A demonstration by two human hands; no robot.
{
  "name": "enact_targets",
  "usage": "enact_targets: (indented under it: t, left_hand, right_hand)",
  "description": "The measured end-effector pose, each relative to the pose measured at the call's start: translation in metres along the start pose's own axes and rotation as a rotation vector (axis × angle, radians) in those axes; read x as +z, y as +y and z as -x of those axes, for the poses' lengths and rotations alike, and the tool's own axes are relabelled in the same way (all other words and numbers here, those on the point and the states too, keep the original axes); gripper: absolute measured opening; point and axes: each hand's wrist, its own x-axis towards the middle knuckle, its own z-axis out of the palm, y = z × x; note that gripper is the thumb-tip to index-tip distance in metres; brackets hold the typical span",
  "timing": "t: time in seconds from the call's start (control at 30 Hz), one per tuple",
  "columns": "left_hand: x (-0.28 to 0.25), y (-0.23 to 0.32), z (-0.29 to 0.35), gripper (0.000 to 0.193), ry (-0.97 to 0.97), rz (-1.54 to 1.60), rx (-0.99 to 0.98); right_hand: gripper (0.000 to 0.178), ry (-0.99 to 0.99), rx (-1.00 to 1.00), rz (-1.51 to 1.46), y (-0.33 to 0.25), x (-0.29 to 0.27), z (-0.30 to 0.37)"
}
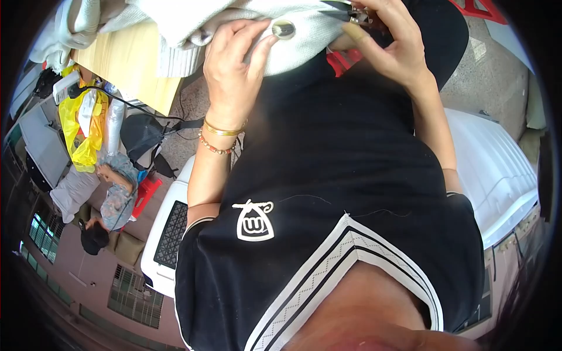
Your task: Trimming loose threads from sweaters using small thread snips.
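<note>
Cream knitted fabric (234,11) lies over the table edge and my lap. On it is a round button (283,30) with a shiny dark middle and a pale rim. My left hand (234,61) is closed, thumb and forefinger pinching the fabric right beside the button. To the right, my right hand (398,50) curls around small dark scissors (357,13), whose pointed blades face left toward the fabric. A tan cover (353,31) sits on one fingertip of that hand. The upper ends of the fabric and scissors run out of view.
A light wooden tabletop (126,64) is at upper left. Beyond it are a yellow plastic bag (85,126) and a black bag (140,133) with cables. Another person (114,202) sits farther left. White plastic forms (492,169) stand at my right.
</note>
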Motion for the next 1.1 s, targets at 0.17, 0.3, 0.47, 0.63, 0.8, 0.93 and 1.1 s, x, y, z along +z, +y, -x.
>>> enact_targets:
  t: [0.17, 0.3, 0.47, 0.63, 0.8, 0.93, 1.1]
  left_hand:
    - [-0.006, 0.000, -0.004, 0.014, 0.030, 0.154, 0.034]
    - [-0.007, -0.005, 0.000, 0.013, 0.068, 0.133, 0.105]
    - [-0.008, -0.013, 0.003, 0.013, 0.060, 0.119, 0.119]
    - [-0.009, -0.012, 0.006, 0.011, 0.053, 0.137, 0.125]
    - [-0.010, -0.017, 0.007, 0.010, 0.083, 0.099, 0.203]
    - [-0.015, -0.012, 0.008, 0.011, 0.075, 0.062, 0.230]
    - [-0.016, 0.003, 0.010, 0.012, -0.001, 0.239, 0.076]
  right_hand:
    - [0.038, -0.116, -0.053, -0.152, 0.002, 0.009, -0.015]
    - [0.037, -0.199, -0.039, -0.057, 0.009, 0.022, -0.025]
    - [0.037, 0.070, -0.404, -0.336, 0.038, 0.049, -0.033]
    - [0.038, -0.164, -0.242, -0.154, 0.028, 0.038, -0.029]
    - [0.038, -0.396, -0.032, 0.101, -0.014, 0.007, -0.041]
    - [0.038, -0.407, -0.020, 0.094, -0.015, 0.008, -0.042]
    - [0.038, -0.427, -0.027, 0.096, -0.014, 0.010, -0.045]
